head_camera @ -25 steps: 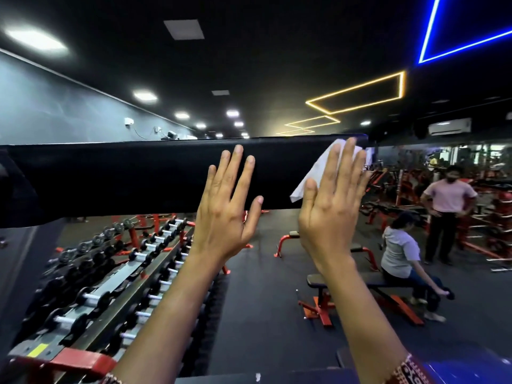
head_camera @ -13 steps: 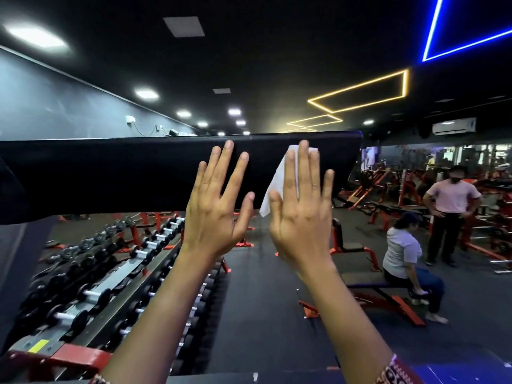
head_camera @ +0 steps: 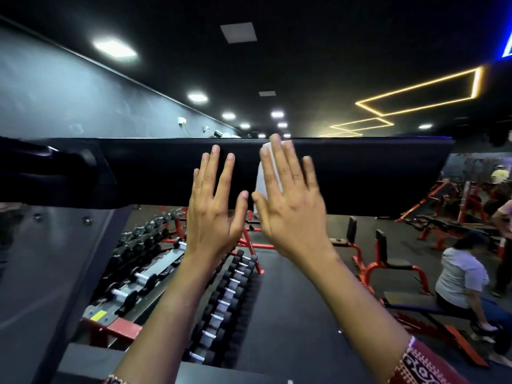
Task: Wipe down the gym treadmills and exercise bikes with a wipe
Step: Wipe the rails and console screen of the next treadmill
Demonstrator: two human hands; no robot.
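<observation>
A wide black panel [head_camera: 374,176] of the machine spans the view at head height. My right hand [head_camera: 291,206] lies flat on it with straight, spread fingers, pressing a white wipe [head_camera: 261,178] against the panel; most of the wipe is hidden under the palm. My left hand [head_camera: 214,209] is flat against the panel right beside it, fingers straight, holding nothing. The two thumbs nearly touch.
A black handlebar [head_camera: 55,164] juts out at the panel's left end. Below stand dumbbell racks [head_camera: 144,273] and red benches [head_camera: 385,261]. A person in a white shirt [head_camera: 462,281] sits on a bench at right, and another person stands at the right edge.
My right hand has slid the wipe leftward along the panel, from its right end to right beside my left hand. The view has swung left, showing the handlebar.
</observation>
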